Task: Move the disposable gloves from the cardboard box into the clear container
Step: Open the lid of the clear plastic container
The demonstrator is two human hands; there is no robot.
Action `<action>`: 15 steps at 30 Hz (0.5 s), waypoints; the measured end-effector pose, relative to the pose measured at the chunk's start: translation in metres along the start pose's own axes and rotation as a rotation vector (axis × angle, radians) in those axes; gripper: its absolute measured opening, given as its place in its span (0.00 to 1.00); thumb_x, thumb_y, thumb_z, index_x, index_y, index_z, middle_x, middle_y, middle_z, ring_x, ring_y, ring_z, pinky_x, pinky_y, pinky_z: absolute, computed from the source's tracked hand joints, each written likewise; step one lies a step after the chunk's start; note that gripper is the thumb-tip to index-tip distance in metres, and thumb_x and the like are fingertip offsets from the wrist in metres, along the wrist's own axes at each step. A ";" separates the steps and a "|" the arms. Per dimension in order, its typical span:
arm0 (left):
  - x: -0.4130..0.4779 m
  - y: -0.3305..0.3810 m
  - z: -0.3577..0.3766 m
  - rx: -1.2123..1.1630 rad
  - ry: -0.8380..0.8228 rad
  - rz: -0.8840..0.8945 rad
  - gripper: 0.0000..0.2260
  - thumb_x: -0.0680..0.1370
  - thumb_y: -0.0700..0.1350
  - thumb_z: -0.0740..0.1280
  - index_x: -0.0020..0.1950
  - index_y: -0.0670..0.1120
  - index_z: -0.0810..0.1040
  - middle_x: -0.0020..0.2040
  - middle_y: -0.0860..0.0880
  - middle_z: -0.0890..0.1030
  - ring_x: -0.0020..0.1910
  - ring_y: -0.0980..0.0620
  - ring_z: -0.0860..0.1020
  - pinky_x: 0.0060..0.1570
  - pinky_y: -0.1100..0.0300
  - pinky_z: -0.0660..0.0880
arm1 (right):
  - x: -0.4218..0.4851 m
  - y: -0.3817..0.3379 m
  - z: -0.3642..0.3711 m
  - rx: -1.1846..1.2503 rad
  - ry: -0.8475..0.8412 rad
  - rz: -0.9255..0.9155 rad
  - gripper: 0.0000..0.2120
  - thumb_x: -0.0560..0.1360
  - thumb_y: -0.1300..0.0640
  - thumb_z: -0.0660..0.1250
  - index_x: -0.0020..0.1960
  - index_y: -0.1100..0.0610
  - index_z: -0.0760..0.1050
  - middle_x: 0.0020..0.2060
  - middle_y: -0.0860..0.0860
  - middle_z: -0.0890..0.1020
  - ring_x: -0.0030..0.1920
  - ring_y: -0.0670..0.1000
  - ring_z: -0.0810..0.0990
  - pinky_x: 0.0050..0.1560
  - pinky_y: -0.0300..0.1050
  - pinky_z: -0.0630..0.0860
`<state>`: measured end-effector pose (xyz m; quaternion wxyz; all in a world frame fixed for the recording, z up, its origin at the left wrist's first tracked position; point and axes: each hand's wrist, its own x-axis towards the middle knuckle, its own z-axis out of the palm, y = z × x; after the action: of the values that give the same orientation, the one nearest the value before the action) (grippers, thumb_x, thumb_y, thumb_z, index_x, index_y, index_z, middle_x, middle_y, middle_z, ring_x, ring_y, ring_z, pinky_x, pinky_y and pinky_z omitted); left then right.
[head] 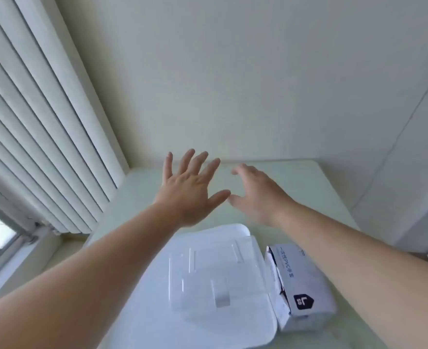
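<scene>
A: What are the hands doing?
B: The left hand (190, 190) has its fingers spread wide. The right hand (258, 195) has loose fingers. Both hold nothing, up in the middle of the frame, with the thumbs almost touching.
A: Where is the cardboard box (306, 283)?
B: Low and right of middle, on the table (308, 187), under the right arm. Its torn end shows something crinkly; I cannot tell if it is gloves.
A: And the clear container (215, 280)?
B: Just beside the box, at bottom middle.
A: Upper left?
B: White blinds (31, 122).
</scene>
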<state>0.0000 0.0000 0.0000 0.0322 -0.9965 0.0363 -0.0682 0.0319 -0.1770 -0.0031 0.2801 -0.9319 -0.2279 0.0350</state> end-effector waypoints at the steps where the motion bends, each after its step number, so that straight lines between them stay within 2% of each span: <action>1: -0.007 0.002 0.013 -0.010 -0.018 -0.002 0.35 0.76 0.70 0.42 0.80 0.56 0.49 0.81 0.51 0.51 0.80 0.49 0.42 0.75 0.39 0.35 | -0.007 0.003 0.014 -0.022 -0.042 -0.006 0.17 0.78 0.50 0.65 0.64 0.53 0.70 0.63 0.48 0.73 0.61 0.53 0.72 0.57 0.46 0.69; 3: -0.017 0.004 0.040 -0.076 -0.037 -0.014 0.31 0.79 0.67 0.45 0.78 0.55 0.58 0.80 0.51 0.55 0.80 0.49 0.46 0.75 0.41 0.37 | -0.018 0.010 0.039 -0.108 -0.095 -0.046 0.03 0.77 0.55 0.65 0.50 0.53 0.74 0.53 0.48 0.74 0.51 0.53 0.74 0.49 0.46 0.71; 4: -0.025 0.004 0.053 -0.128 -0.042 -0.040 0.27 0.80 0.65 0.48 0.76 0.55 0.63 0.79 0.51 0.59 0.80 0.49 0.50 0.76 0.42 0.39 | -0.027 0.012 0.050 -0.139 -0.110 -0.048 0.01 0.76 0.57 0.65 0.46 0.52 0.74 0.51 0.48 0.74 0.49 0.53 0.75 0.48 0.46 0.73; 6: -0.040 0.006 0.070 -0.228 -0.020 -0.078 0.21 0.82 0.60 0.53 0.70 0.53 0.72 0.73 0.50 0.68 0.75 0.48 0.62 0.76 0.45 0.51 | -0.043 0.014 0.067 -0.127 -0.096 -0.094 0.04 0.76 0.59 0.65 0.43 0.52 0.74 0.50 0.48 0.74 0.47 0.52 0.76 0.47 0.46 0.75; 8: -0.058 0.003 0.079 -0.370 0.028 -0.107 0.18 0.82 0.57 0.56 0.65 0.51 0.76 0.65 0.49 0.74 0.66 0.47 0.72 0.66 0.51 0.66 | -0.060 0.010 0.078 -0.127 -0.054 -0.161 0.03 0.76 0.57 0.66 0.44 0.51 0.75 0.49 0.46 0.74 0.48 0.51 0.76 0.48 0.45 0.74; 9: -0.069 0.003 0.084 -0.457 0.040 -0.111 0.17 0.83 0.56 0.56 0.63 0.51 0.78 0.62 0.49 0.75 0.61 0.48 0.74 0.59 0.53 0.69 | -0.070 0.009 0.085 -0.120 -0.039 -0.182 0.02 0.76 0.54 0.68 0.45 0.50 0.75 0.49 0.46 0.74 0.50 0.51 0.76 0.49 0.45 0.73; 10: -0.083 0.003 0.090 -0.533 0.062 -0.101 0.16 0.83 0.56 0.56 0.61 0.51 0.78 0.59 0.50 0.76 0.57 0.48 0.76 0.55 0.54 0.71 | -0.082 0.007 0.093 -0.110 -0.035 -0.199 0.05 0.75 0.51 0.69 0.47 0.49 0.74 0.50 0.45 0.74 0.52 0.50 0.75 0.51 0.45 0.72; 12: -0.106 0.006 0.102 -0.610 0.096 -0.070 0.17 0.83 0.56 0.55 0.59 0.51 0.79 0.56 0.51 0.76 0.55 0.49 0.76 0.53 0.55 0.71 | -0.099 0.005 0.108 -0.108 -0.036 -0.191 0.12 0.72 0.44 0.72 0.50 0.48 0.73 0.52 0.44 0.73 0.55 0.48 0.72 0.50 0.44 0.70; 15: -0.131 0.010 0.125 -0.480 0.135 -0.016 0.20 0.83 0.58 0.50 0.66 0.54 0.76 0.67 0.53 0.74 0.66 0.51 0.71 0.66 0.53 0.65 | -0.118 0.005 0.132 -0.200 0.032 -0.205 0.24 0.66 0.43 0.76 0.57 0.47 0.70 0.55 0.43 0.68 0.58 0.47 0.67 0.55 0.44 0.70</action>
<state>-0.1128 0.0075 -0.1416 -0.2083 -0.9691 0.0458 -0.1242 -0.0974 -0.1664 -0.1242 0.1913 -0.9274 -0.3200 -0.0314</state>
